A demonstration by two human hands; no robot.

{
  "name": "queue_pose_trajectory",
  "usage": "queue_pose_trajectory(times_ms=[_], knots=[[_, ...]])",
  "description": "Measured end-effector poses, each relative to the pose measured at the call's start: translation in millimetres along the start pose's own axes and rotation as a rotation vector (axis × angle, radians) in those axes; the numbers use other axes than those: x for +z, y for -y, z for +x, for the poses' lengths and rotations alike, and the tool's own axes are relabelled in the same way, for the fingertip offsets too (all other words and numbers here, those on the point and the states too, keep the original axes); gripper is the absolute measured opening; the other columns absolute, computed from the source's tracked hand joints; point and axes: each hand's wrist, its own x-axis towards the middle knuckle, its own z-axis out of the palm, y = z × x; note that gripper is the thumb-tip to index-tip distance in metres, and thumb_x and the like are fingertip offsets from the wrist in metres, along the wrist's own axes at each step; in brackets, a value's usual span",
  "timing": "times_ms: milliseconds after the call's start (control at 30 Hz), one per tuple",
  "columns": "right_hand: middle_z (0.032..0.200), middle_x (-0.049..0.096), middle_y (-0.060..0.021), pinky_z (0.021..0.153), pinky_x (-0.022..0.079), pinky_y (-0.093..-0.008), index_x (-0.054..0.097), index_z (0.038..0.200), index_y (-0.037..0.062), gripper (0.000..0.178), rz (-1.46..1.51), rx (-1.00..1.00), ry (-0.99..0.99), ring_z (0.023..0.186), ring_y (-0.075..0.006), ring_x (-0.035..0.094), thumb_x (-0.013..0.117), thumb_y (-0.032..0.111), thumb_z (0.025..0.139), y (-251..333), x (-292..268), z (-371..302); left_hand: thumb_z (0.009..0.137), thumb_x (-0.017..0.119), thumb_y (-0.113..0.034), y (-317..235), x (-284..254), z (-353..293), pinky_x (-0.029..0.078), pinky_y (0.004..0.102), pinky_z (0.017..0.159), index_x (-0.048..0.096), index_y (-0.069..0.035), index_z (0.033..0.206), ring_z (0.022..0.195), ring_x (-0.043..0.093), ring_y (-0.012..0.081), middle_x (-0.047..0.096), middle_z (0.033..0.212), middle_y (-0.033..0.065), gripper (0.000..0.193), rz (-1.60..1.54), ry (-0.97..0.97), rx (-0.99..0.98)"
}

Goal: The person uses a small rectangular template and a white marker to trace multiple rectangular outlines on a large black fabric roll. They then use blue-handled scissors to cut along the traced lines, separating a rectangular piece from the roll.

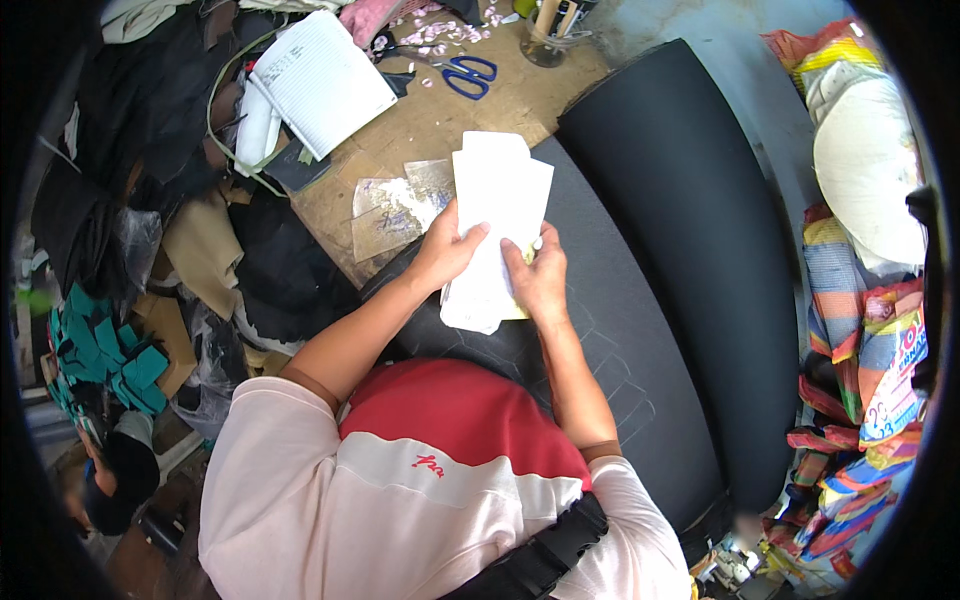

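Observation:
Both my hands hold a stack of white paper or card pieces (503,195) up in front of me, above the table. My left hand (452,245) grips its left side with the thumb lying across the top sheet. On the right side, my right hand (537,275) grips it the same way, with a small white bit showing by its fingers. The pieces overlap unevenly, and a yellowish edge shows low on the stack. Under my hands lies black sheet material (610,330) with faint chalk lines drawn on it. My fingers behind the stack are hidden.
A thick black roll (690,220) lies along the table's right. Blue-handled scissors (468,76), an open notebook (322,82) and clear plastic pieces (385,220) are on the brown tabletop (350,165). Dark scraps (140,110) heap at left; colourful sacks (850,380) at right. Another person (115,475) is lower left.

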Motion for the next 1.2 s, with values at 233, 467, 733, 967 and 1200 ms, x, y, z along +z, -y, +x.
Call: queue_pose_trajectory(times_ms=[233, 467, 733, 967, 1200], knots=[[0.091, 0.063, -0.0244, 0.073, 0.051, -0.0326, 0.043, 0.116, -0.0117, 0.049, -0.128, -0.036, -0.146, 0.081, -0.0261, 0.065, 0.066, 0.008, 0.078, -6, 17, -2, 0.084, 0.055, -0.001, 24, 15, 18, 0.045, 0.0295, 0.085, 0.042, 0.005, 0.118, 0.099, 0.056, 0.0177, 0.058, 0.107, 0.0144, 0.037, -0.097, -0.209, -0.036], [0.089, 0.062, -0.0200, 0.070, 0.050, -0.0395, 0.045, 0.116, -0.0020, 0.043, -0.321, -0.483, -0.331, 0.081, -0.0347, 0.063, 0.063, 0.006, 0.078, 21, 3, 59, 0.081, 0.058, 0.004, 14, -21, 67, 0.050, 0.0292, 0.079, 0.044, 0.005, 0.121, 0.092, 0.061, 0.0184, 0.062, 0.105, 0.0150, 0.043, 0.047, 0.019, -0.178], [0.095, 0.060, -0.0233, 0.083, 0.047, -0.0452, 0.051, 0.116, 0.0009, 0.042, -0.656, -0.652, -0.442, 0.095, -0.0409, 0.056, 0.058, 0.002, 0.074, 70, 11, 248, 0.073, 0.067, -0.002, 5, -23, 171, 0.049, 0.0308, 0.080, 0.045, 0.007, 0.123, 0.093, 0.062, 0.0220, 0.062, 0.107, 0.0180, 0.055, 0.468, 0.289, -0.168], [0.097, 0.062, -0.0173, 0.080, 0.050, -0.0420, 0.067, 0.085, 0.0017, 0.017, -0.856, -0.428, -0.423, 0.096, -0.0348, 0.057, 0.055, 0.003, 0.073, 54, -5, 304, 0.067, 0.064, -0.004, -15, -37, 252, 0.044, 0.0370, 0.091, 0.041, 0.000, 0.124, 0.106, 0.055, 0.0357, 0.057, 0.111, 0.0261, 0.061, 0.810, 0.012, -0.033], [0.097, 0.059, -0.0174, 0.079, 0.049, -0.0427, 0.067, 0.089, 0.0056, 0.020, -0.780, -0.538, -0.417, 0.093, -0.0364, 0.058, 0.054, 0.002, 0.074, 64, -5, 289, 0.071, 0.058, 0.002, -27, -18, 289, 0.047, 0.0410, 0.089, 0.044, 0.003, 0.120, 0.106, 0.055, 0.0390, 0.057, 0.111, 0.0276, 0.050, 1.016, -0.024, -0.039]])
